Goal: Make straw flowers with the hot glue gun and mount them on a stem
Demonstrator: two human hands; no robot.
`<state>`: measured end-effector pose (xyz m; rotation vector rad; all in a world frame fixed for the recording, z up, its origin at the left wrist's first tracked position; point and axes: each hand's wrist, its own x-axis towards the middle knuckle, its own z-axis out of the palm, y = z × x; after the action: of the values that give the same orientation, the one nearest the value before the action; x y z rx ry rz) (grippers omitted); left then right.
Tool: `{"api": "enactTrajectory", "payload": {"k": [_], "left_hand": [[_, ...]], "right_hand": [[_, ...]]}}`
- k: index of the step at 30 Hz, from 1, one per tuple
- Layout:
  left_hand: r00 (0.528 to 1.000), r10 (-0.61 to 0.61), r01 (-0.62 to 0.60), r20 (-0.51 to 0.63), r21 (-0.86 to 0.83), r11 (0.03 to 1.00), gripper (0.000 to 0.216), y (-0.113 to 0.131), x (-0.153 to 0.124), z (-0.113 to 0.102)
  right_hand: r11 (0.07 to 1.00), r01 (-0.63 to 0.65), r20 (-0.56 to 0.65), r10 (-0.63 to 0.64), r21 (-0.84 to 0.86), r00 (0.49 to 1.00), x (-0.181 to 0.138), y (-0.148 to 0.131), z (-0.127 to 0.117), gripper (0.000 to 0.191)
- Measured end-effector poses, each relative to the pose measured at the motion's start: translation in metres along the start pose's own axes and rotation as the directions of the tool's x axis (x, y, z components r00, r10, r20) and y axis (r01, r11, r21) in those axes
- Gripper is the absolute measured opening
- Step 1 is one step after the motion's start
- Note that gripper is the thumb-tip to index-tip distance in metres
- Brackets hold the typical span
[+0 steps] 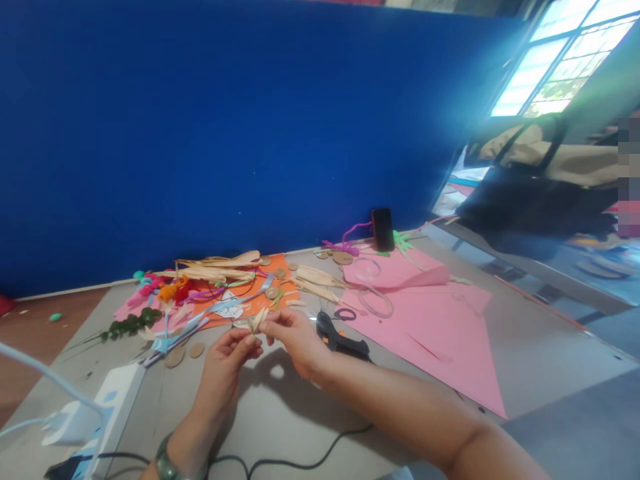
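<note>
My left hand [225, 370] and my right hand [295, 340] meet above the grey table [540, 347]. Both pinch a small piece of folded dried leaf strips [256, 321] between their fingertips. My left wrist wears a green watch. Just right of my right hand lies a black glue gun [340, 339], its black cord running toward me across the table. More dried leaf strips [220, 268] lie farther back on an orange sheet [260, 300].
Pink paper sheets [430, 320] cover the right half of the table. A black phone [383, 229] leans on the blue wall. Cardboard discs, pipe cleaners, pompoms and a green sprig [127, 327] lie at left. A white power strip [107, 407] sits near left.
</note>
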<state>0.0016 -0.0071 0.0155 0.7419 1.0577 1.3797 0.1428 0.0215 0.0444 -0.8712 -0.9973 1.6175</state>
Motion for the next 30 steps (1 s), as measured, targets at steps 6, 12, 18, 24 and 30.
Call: {"api": "enactTrajectory", "payload": {"k": [6, 12, 18, 24, 30], "left_hand": [[0.999, -0.006, 0.007, -0.032, 0.036, 0.999, 0.031, -0.001, 0.0, -0.001], [0.998, 0.035, -0.028, -0.053, 0.119, 0.992, 0.028, -0.007, 0.002, -0.004], [0.981, 0.195, -0.179, -0.017, 0.324, 0.929, 0.021, -0.002, -0.001, -0.004], [0.958, 0.285, -0.256, 0.001, 0.448, 0.857, 0.019, 0.005, -0.006, -0.001], [0.984, 0.178, -0.17, 0.004, 0.31, 0.935, 0.021, -0.006, 0.001, -0.009]], "right_hand": [[1.0, -0.007, -0.01, 0.007, -0.008, 1.0, 0.0, 0.0, -0.001, 0.013], [0.999, -0.009, 0.003, 0.009, -0.04, 1.0, 0.001, 0.001, -0.002, 0.013], [0.998, -0.018, 0.005, 0.018, -0.053, 1.0, 0.0, 0.0, -0.002, 0.014], [0.998, -0.038, 0.017, 0.039, -0.051, 0.999, 0.0, 0.0, -0.002, 0.016], [0.997, -0.06, 0.004, 0.06, -0.045, 0.998, 0.0, -0.002, -0.001, 0.015]]}}
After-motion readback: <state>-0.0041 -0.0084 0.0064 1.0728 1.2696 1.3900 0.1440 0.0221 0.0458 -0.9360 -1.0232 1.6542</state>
